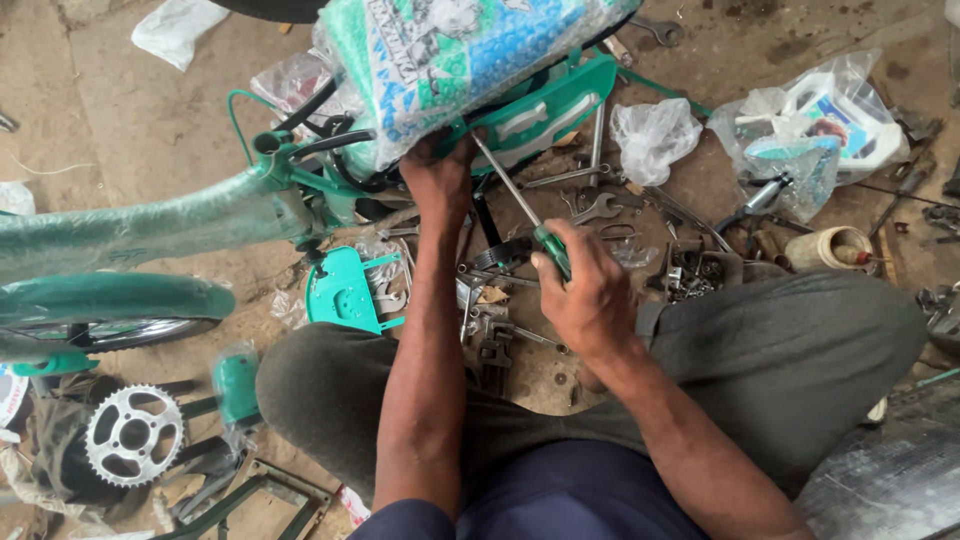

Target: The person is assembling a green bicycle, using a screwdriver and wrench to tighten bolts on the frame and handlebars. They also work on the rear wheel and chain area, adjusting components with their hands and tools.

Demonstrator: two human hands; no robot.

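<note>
My left hand [437,178] grips the wrapped bicycle seat [450,60]; my right hand [590,295] holds a green-handled screwdriver [520,212]. I'd keep its shaft straight while steadying the seat.

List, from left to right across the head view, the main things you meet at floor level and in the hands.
Toothed sprocket → green plastic plate → left hand → screwdriver in right hand → crumpled clear bag → cream-coloured tub.

A dusty concrete floor [150,120] is strewn with parts: a silver sprocket [133,436] at lower left, spanners [598,208] scattered in the middle, clear plastic bags [655,135] to the right, and a white bag [178,30] laid at the top left
</note>
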